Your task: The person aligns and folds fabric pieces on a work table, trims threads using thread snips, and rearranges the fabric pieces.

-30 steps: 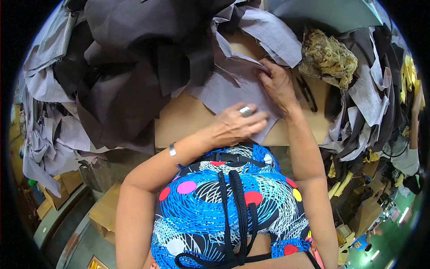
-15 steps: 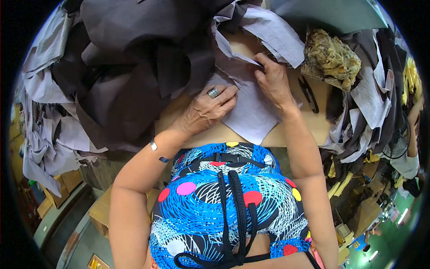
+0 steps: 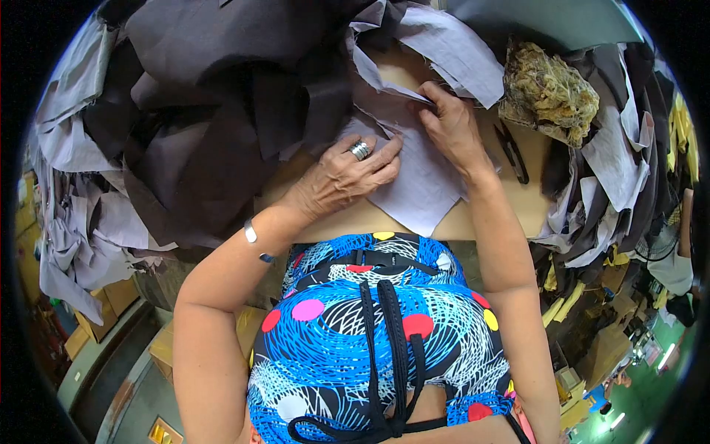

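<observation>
A pale lavender fabric piece (image 3: pixel 418 196) with frayed edges lies in front of me, one corner hanging past the board's near edge. My right hand (image 3: pixel 451 129) pinches a raised edge of it between thumb and forefinger. My left hand (image 3: pixel 347 177), wearing a wide silver ring (image 3: pixel 360 150), has its curled fingers closed on the same fabric near a small fold; the thumb is hidden beneath. Black thread snips (image 3: pixel 512 153) lie to the right of my right wrist. Another lavender strip (image 3: pixel 451 52) curves away beyond my right hand.
A large heap of dark brown cloth (image 3: pixel 207 126) rises on the left, beside hanging lavender scraps (image 3: pixel 70 148). At the right stands a clear bag of yellowish-brown tangled material (image 3: pixel 551 92). More dark and pale cloth (image 3: pixel 617 163) hangs beyond it. Tan board (image 3: pixel 525 211) shows beneath.
My left hand has shifted slightly right and its forefinger now reaches farther over the fabric. My right hand has moved only a little and keeps its pinch on the fabric edge.
</observation>
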`<state>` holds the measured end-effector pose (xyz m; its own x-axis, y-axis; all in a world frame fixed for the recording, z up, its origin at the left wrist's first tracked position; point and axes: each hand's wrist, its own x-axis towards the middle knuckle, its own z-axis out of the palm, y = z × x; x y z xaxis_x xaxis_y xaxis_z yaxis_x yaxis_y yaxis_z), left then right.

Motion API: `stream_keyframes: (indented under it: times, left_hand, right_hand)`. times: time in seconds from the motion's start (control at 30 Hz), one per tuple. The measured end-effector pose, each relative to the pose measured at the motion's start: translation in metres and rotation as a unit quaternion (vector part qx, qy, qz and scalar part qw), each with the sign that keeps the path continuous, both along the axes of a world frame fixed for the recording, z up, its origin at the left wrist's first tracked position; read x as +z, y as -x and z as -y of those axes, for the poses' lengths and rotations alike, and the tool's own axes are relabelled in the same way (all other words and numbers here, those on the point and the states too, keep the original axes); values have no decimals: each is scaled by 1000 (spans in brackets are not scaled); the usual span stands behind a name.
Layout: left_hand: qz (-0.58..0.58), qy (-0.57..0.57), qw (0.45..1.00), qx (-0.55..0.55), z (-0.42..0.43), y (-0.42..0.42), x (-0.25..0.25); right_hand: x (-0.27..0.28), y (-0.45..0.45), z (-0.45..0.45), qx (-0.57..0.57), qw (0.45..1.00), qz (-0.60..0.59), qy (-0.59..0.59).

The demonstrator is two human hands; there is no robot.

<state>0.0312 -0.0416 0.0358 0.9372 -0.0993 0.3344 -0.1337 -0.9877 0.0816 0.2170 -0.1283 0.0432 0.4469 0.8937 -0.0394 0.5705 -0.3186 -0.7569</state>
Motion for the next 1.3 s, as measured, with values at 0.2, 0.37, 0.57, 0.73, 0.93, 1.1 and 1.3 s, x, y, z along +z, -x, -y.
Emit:
stream_keyframes:
  times: [0.2, 0.37, 0.57, 0.73, 0.93, 1.1, 1.3]
  left_hand:
    - [-16, 26, 999, 35, 5, -1, 0]
    - [13, 147, 989, 26, -12, -11, -2]
    - [-29, 181, 983, 22, -28, -26, 2]
    - [2, 129, 992, -1, -30, -26, -3]
    - [30, 96, 995, -28, -29, -28, -8]
    - [46, 159, 985, 40, -19, -29, -14]
    - [45, 120, 992, -14, -19, -18, -12]
  right_hand:
    - [-3, -1, 2, -5, 1000, 5, 1]
    - [-6, 0, 2, 1, 1000, 13, -4]
    - [-9, 13, 10, -16, 969, 177, -170]
    - [-4, 40, 54, 114, 909, 376, -137]
    - [-12, 53, 61, 174, 900, 376, -135]
    - [-11, 52, 63, 180, 900, 369, -143]
    - [-7, 50, 62, 191, 914, 332, -131]
